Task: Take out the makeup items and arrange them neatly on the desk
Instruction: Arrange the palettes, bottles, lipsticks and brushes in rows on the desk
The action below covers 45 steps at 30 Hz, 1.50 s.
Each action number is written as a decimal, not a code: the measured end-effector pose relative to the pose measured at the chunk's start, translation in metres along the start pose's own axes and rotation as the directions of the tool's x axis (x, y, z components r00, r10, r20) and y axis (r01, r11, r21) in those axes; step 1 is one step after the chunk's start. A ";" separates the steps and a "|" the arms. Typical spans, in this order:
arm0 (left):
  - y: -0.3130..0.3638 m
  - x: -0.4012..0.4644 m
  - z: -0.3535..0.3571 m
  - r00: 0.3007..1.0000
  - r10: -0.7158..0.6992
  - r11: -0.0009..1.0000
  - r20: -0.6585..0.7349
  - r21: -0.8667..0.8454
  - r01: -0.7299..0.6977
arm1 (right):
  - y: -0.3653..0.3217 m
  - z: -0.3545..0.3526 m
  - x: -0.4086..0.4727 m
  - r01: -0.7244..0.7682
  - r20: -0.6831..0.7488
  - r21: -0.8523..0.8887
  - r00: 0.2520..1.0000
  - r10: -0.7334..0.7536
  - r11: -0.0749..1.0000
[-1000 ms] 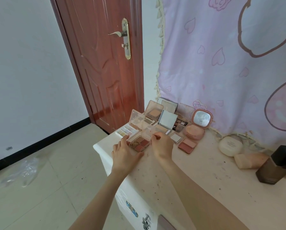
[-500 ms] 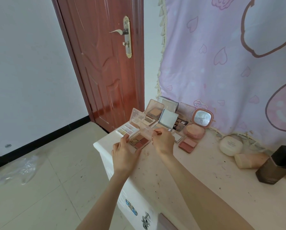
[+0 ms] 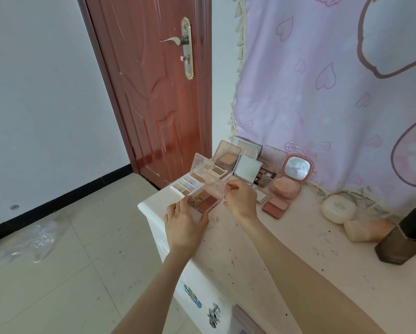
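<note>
I am at the placing step: a four-pan palette in browns and reds sits low over the front left corner of the bench, its clear lid standing open. My left hand has its grip on the palette's near edge, fingers curled under and thumb on the rim. My right hand pinches the lid's far edge between thumb and fingertips. Whether the base already rests on the bench I cannot tell; the left hand hides it. Just behind lie a pastel palette and a row of open compacts, among them the round pink mirror compact.

Next, I judge, the palette needs squaring up with the pastel one beside it, then both grips must ease off gently so the light lid neither snaps shut nor tips the case.
</note>
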State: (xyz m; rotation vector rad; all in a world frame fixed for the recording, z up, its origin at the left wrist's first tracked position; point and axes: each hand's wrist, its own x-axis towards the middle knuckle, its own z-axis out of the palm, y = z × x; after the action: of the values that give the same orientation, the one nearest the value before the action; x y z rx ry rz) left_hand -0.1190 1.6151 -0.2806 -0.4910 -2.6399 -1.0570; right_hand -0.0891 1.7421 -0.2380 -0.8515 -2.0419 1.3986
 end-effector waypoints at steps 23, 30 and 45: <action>0.000 -0.002 0.000 0.999 0.038 0.999 -0.030 0.036 -0.037 | 0.002 0.003 0.014 -0.045 -0.036 -0.011 0.998 0.044 0.999; 0.001 -0.002 -0.001 0.999 0.033 0.999 -0.013 0.041 -0.033 | 0.005 0.000 0.014 -0.052 -0.019 0.034 0.998 0.053 0.998; 0.018 -0.015 -0.023 0.972 0.155 0.987 0.175 0.019 -0.161 | 0.001 -0.074 -0.038 0.163 0.083 -0.211 0.985 -0.149 0.964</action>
State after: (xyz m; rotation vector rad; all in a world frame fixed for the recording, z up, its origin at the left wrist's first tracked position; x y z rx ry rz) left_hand -0.0957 1.6082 -0.2590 -0.8051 -2.7058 -0.9608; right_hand -0.0108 1.7595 -0.2173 -0.7205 -2.2906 1.1474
